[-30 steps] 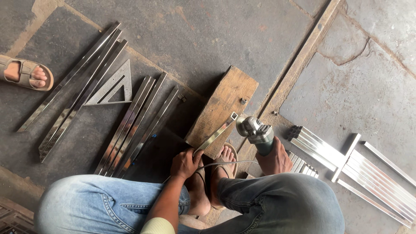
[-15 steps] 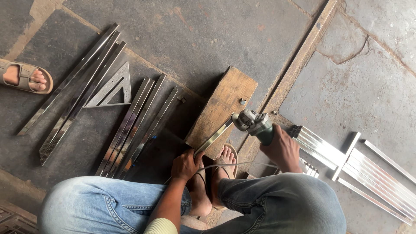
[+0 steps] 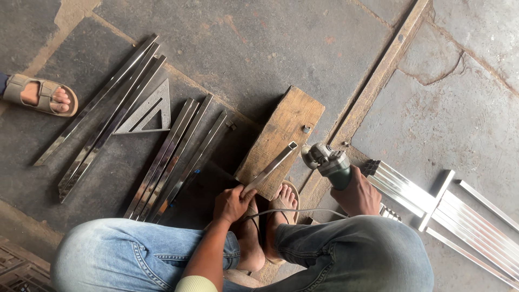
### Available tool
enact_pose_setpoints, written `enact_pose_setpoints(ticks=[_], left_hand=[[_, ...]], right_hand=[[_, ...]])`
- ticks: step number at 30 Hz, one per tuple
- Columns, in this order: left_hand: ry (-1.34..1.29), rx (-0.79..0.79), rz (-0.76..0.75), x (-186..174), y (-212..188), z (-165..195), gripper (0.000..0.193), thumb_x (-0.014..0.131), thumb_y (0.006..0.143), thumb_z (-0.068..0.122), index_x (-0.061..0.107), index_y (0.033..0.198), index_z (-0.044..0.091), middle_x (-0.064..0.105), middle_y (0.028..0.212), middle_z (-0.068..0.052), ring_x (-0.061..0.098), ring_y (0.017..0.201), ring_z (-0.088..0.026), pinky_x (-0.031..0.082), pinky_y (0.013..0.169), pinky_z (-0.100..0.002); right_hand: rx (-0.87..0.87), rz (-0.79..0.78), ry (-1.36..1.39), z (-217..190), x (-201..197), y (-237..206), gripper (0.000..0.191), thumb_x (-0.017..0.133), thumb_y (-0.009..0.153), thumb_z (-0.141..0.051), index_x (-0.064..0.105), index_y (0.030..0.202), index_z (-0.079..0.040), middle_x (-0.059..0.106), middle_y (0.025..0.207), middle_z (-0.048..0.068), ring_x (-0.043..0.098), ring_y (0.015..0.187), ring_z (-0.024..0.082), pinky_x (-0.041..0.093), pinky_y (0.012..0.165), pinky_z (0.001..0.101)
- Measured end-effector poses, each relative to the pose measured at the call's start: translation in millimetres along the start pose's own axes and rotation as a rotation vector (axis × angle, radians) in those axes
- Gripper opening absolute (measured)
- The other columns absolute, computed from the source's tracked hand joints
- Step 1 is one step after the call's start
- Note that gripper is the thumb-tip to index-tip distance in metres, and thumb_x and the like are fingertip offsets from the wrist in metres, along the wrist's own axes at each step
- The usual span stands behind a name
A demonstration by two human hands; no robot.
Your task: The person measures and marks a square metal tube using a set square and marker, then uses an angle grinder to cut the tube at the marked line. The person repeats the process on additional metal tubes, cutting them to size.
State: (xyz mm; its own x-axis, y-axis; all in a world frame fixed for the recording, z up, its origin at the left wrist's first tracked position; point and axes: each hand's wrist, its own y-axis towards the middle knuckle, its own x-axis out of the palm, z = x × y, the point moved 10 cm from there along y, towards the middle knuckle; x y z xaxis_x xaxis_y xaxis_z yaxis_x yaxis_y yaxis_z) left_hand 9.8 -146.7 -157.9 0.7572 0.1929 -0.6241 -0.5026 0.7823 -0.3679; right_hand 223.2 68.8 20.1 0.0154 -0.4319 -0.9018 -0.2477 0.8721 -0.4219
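Pinning steel tube with my left hand on wooden block lying on the floor, right hand clenched around angle grinder, disc just beside tube's far end, steel offcuts lying left

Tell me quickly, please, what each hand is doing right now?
Left hand: closed on the lower end of a metal tube.
Right hand: closed around an angle grinder.
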Motion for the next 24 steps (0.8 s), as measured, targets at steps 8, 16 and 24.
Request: enact_pose_setpoints(ticks=[8,16,24], left_hand=[[-0.116,-0.018,-0.014,0,5,-10,0.064,0.046,0.095,0.066,0.074,0.083,0.010,0.075,0.075,-0.017,0.073,0.077,-0.041,0.058,0.066,-0.050],[-0.013,0.028,0.047,2,5,-9,0.062,0.046,0.096,0.064,0.072,0.083,0.009,0.073,0.076,-0.021,0.071,0.077,-0.045,0.057,0.066,-0.054],[-0.054,0.056,0.055,-4,6,-1,0.063,0.047,0.098,0.063,0.071,0.080,0.007,0.072,0.072,-0.020,0.072,0.073,-0.042,0.058,0.064,-0.050]], right_hand=[[-0.179,0.299,-0.049,-29,-12,-6,0.061,0.076,0.083,-0.025,0.054,0.138,-0.012,0.072,0.110,0.014,0.074,0.095,0.030,0.059,0.077,0.0460],[-0.400,0.410,-0.213,-48,-12,-7,0.073,0.083,0.075,-0.025,0.053,0.140,-0.012,0.069,0.113,0.013,0.071,0.100,0.031,0.058,0.088,0.0448],[-0.172,0.288,-0.262,-18,-18,3,0.072,0.082,0.077,-0.028,0.052,0.141,-0.017,0.069,0.114,0.012,0.072,0.099,0.030,0.059,0.085,0.0453]])
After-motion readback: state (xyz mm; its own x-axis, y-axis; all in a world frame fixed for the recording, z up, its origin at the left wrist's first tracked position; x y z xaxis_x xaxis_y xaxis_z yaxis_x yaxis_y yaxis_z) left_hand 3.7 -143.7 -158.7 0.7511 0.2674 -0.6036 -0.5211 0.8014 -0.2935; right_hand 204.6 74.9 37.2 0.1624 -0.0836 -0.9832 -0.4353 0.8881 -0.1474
